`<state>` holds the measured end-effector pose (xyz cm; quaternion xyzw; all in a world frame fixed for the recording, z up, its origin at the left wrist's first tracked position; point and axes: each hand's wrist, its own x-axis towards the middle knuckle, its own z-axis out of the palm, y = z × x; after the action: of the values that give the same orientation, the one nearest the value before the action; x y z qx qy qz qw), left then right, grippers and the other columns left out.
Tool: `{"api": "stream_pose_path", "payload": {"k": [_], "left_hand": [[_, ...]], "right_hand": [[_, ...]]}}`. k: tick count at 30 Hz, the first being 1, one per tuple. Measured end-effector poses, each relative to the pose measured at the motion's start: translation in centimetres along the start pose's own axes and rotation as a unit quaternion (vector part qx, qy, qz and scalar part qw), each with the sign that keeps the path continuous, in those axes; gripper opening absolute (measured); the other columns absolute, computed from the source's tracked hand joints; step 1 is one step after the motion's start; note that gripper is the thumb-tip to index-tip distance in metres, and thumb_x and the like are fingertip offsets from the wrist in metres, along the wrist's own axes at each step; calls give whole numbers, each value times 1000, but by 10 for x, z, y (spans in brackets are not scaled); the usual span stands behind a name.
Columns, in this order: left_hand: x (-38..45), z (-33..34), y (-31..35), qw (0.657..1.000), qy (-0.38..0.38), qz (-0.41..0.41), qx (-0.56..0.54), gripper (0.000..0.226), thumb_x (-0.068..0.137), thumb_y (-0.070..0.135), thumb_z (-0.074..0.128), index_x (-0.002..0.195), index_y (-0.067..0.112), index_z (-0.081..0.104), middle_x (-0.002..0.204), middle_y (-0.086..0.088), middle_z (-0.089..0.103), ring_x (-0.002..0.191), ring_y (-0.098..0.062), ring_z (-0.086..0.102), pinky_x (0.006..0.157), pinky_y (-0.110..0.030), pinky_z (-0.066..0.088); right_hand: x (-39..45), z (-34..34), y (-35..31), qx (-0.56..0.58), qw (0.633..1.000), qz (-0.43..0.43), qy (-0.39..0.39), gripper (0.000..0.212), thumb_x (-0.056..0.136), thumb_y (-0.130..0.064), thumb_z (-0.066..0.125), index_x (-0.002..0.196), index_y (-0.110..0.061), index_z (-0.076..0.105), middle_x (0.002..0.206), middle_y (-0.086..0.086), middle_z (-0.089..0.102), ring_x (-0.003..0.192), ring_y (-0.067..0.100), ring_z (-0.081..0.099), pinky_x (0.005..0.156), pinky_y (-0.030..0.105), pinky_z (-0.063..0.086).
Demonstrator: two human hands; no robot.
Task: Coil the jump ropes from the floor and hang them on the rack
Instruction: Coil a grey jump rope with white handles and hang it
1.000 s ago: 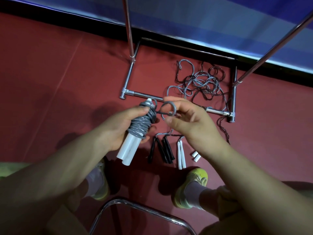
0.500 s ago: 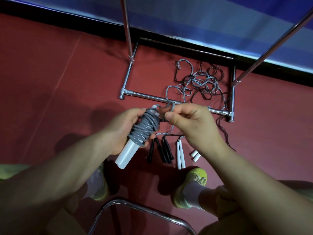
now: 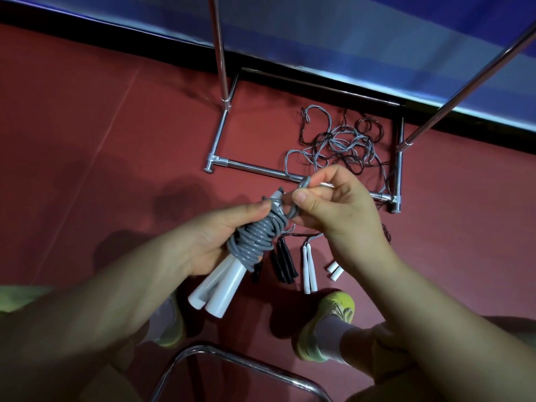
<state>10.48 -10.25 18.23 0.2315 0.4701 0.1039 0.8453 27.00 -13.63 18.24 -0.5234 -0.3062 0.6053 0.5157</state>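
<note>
Now left hand (image 3: 214,242) grips coiled rope (image 3: 256,237); right hand (image 3: 333,210) fingers pinch end.

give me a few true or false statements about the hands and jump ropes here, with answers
1. The left hand holds a grey rope coiled around white handles. True.
2. The right hand is empty. False: it pinches the grey rope's end loop.
3. Tangled ropes lie on the floor inside the rack base. True.
4. All handles on the floor are black. False: black handles and white ones lie there.
</note>
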Motion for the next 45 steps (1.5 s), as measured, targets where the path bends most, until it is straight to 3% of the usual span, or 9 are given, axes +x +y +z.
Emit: {"api": "stream_pose_path", "payload": {"k": [5, 13, 18, 22, 25, 28, 31, 38, 45], "left_hand": [[0, 6, -7, 999, -29, 10, 10, 38, 65, 45, 57, 88, 18, 69, 84, -7, 71, 62, -20, 70, 47, -23, 51], [-4, 8, -1, 991, 15, 86, 98, 29, 67, 30, 64, 87, 9, 62, 69, -6, 63, 49, -19, 59, 45, -24, 48], [4, 4, -5, 962, 64, 179, 196, 35, 81, 17, 71, 106, 38, 58, 88, 16, 69, 82, 3, 65, 79, -19, 53], [13, -7, -10, 907, 84, 167, 378, 53, 76, 38, 75, 125, 35, 53, 107, 17, 62, 95, 3, 58, 89, -18, 43], [16, -10, -15, 878, 94, 144, 446, 54, 76, 43, 72, 125, 33, 52, 98, 17, 59, 88, -2, 56, 89, -24, 44], [14, -12, -15, 869, 111, 147, 459, 48, 78, 40, 72, 122, 34, 53, 91, 19, 58, 83, -1, 55, 82, -23, 43], [14, -15, -12, 843, 143, 152, 496, 53, 76, 44, 71, 124, 30, 53, 91, 18, 56, 80, 0, 53, 75, -21, 40], [10, -12, -3, 884, 123, 204, 401, 34, 80, 34, 71, 110, 38, 56, 88, 19, 60, 76, 7, 56, 68, -10, 41], [5, -5, -6, 897, 81, 258, 348, 27, 87, 17, 65, 99, 38, 53, 85, 13, 58, 71, 8, 51, 69, -9, 42]], "right_hand": [[1, -3, 5, -26, 1000, -17, -3, 16, 73, -16, 68, 88, -17, 63, 67, 2, 70, 66, 13, 66, 68, 28, 57], [11, -6, 9, 34, 999, 14, 24, 11, 70, -16, 68, 80, -12, 64, 69, -4, 69, 71, 12, 61, 86, 34, 46], [10, -6, 8, -43, 998, 35, -11, 11, 73, -24, 74, 62, -26, 71, 66, -3, 67, 78, 23, 54, 83, 40, 42], [11, -11, 8, -185, 983, 3, -6, 23, 85, -31, 67, 63, -24, 68, 68, -1, 67, 76, 20, 55, 75, 39, 48], [11, -10, 17, -274, 961, 18, -13, 34, 88, -40, 54, 73, -14, 69, 76, 16, 64, 71, 21, 54, 76, 51, 51], [9, -6, 15, -279, 957, 61, -54, 36, 99, -30, 47, 97, 0, 67, 67, -5, 57, 69, 11, 52, 82, 54, 52], [8, -7, 9, -217, 964, 125, -85, 27, 101, -20, 43, 105, -9, 67, 70, -15, 57, 73, 4, 53, 81, 39, 54], [11, -6, 3, -30, 983, 172, -52, 16, 92, -9, 53, 98, -10, 67, 76, -5, 67, 75, 11, 54, 76, 32, 55], [12, -10, 0, -55, 980, 177, -68, 15, 89, -4, 58, 95, -13, 69, 78, -6, 71, 76, 5, 64, 61, 21, 52]]}}
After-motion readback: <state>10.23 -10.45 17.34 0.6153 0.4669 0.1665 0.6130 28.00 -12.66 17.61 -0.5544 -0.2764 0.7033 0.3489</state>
